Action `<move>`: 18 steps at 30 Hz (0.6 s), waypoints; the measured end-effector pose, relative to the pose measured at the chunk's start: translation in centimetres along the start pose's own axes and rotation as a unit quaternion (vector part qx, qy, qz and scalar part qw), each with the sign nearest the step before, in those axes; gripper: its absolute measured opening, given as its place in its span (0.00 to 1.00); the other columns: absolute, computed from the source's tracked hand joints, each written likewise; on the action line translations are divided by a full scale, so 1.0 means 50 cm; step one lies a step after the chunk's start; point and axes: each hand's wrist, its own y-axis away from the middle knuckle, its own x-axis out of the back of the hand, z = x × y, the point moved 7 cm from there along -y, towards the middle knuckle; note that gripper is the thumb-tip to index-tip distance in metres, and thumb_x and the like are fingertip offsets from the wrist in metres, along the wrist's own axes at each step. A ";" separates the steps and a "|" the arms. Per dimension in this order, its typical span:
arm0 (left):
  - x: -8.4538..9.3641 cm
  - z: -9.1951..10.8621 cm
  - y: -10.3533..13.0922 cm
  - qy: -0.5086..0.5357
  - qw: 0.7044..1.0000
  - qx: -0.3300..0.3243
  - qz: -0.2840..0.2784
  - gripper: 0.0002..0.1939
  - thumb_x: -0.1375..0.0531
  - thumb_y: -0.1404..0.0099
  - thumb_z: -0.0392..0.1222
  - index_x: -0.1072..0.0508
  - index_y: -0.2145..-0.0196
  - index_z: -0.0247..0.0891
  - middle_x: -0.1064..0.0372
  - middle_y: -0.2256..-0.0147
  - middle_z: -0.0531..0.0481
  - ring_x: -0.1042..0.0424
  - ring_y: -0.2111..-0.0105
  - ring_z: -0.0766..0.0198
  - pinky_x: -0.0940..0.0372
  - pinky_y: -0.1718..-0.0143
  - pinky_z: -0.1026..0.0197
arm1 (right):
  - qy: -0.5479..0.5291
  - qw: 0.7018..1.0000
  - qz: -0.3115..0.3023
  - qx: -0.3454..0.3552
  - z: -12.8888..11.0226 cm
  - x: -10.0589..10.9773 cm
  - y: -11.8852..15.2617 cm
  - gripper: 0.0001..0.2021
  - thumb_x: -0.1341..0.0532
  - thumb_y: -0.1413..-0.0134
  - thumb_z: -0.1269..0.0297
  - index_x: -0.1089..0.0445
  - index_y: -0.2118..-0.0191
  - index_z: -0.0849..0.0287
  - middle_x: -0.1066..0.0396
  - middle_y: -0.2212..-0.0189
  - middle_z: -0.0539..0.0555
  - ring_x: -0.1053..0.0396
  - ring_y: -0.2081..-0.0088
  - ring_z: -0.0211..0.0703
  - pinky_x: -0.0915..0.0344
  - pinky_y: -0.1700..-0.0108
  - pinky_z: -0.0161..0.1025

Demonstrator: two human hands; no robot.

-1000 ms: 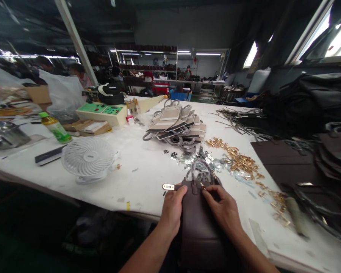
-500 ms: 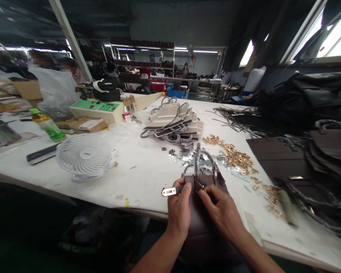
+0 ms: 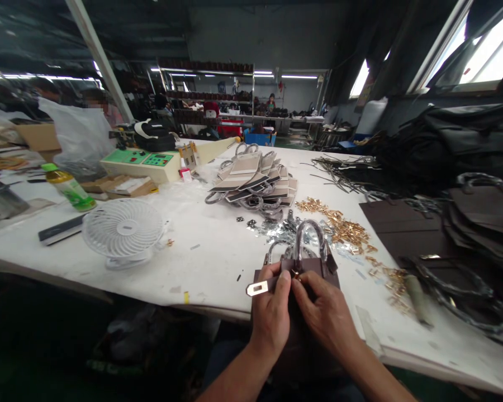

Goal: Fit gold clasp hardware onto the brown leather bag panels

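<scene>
A dark brown handbag [image 3: 295, 346] stands at the table's front edge, its looped handles [image 3: 310, 228] wrapped in clear plastic. My left hand [image 3: 272, 312] is closed on a brown strap at the bag's upper front. The strap's gold metal end plate [image 3: 257, 288], with a slot in it, sticks out to the left of my fingers. Beside it, my right hand [image 3: 327, 307] pinches a small gold fitting [image 3: 295, 274] against the bag. The fingertips of both hands nearly meet, and they partly hide the fitting.
Gold hardware pieces [image 3: 350, 231] lie scattered beyond the bag, near a pile of beige bag panels [image 3: 247, 167]. A white fan [image 3: 126, 229], a drink bottle [image 3: 69, 187] and a green-topped machine [image 3: 140, 159] are on the left. More brown bags [image 3: 406, 223] lie on the right.
My left hand has moved slightly right and down with the strap, closer to my right hand. The bag's front handle has shifted right. The plate's face now catches more light.
</scene>
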 end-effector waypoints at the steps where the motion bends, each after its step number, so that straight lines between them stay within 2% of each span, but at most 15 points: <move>1: 0.000 0.000 0.000 -0.006 1.000 0.000 0.002 0.15 0.42 0.30 0.52 0.24 0.54 0.40 0.23 0.57 0.46 0.27 0.54 0.54 0.36 0.48 0.57 | -0.001 1.000 -0.001 -0.001 0.001 0.002 0.000 0.14 0.43 0.34 0.54 0.29 0.68 0.53 0.25 0.73 0.51 0.27 0.73 0.42 0.36 0.69 0.36; 3: -0.001 -0.002 -0.001 -0.014 1.000 0.002 0.004 0.15 0.42 0.30 0.51 0.24 0.54 0.40 0.23 0.57 0.46 0.27 0.54 0.54 0.36 0.48 0.57 | -0.007 1.000 0.013 -0.013 0.005 0.009 0.001 0.13 0.42 0.36 0.53 0.29 0.67 0.53 0.24 0.73 0.50 0.27 0.74 0.42 0.35 0.70 0.36; 5: -0.004 -0.006 -0.002 -0.016 1.000 0.005 0.000 0.16 0.43 0.29 0.51 0.25 0.53 0.40 0.23 0.56 0.46 0.26 0.54 0.54 0.36 0.48 0.56 | -0.017 0.998 0.044 -0.031 0.009 0.020 0.003 0.10 0.39 0.38 0.53 0.28 0.61 0.53 0.24 0.73 0.50 0.27 0.74 0.43 0.34 0.70 0.36; 7: -0.007 -0.009 -0.002 -0.016 1.000 0.005 -0.005 0.16 0.43 0.29 0.52 0.25 0.52 0.40 0.24 0.56 0.45 0.26 0.54 0.53 0.35 0.48 0.55 | -0.030 0.997 0.061 -0.032 0.009 0.028 0.002 0.12 0.37 0.40 0.54 0.28 0.55 0.53 0.23 0.71 0.50 0.26 0.73 0.43 0.31 0.69 0.36; 11: -0.008 -0.003 0.001 -0.042 0.999 -0.019 -0.003 0.15 0.44 0.28 0.50 0.25 0.52 0.41 0.24 0.54 0.45 0.27 0.52 0.53 0.36 0.46 0.54 | -0.035 0.999 0.033 0.010 -0.007 0.029 -0.007 0.08 0.39 0.40 0.58 0.27 0.57 0.51 0.21 0.66 0.50 0.24 0.68 0.42 0.30 0.64 0.35; 18: -0.014 0.025 0.003 -0.110 0.989 -0.095 -0.003 0.13 0.47 0.26 0.46 0.25 0.54 0.41 0.26 0.56 0.44 0.27 0.54 0.55 0.35 0.48 0.55 | 0.000 1.000 -0.009 0.024 -0.018 0.035 -0.021 0.06 0.39 0.40 0.62 0.27 0.58 0.51 0.22 0.68 0.48 0.25 0.70 0.40 0.32 0.66 0.34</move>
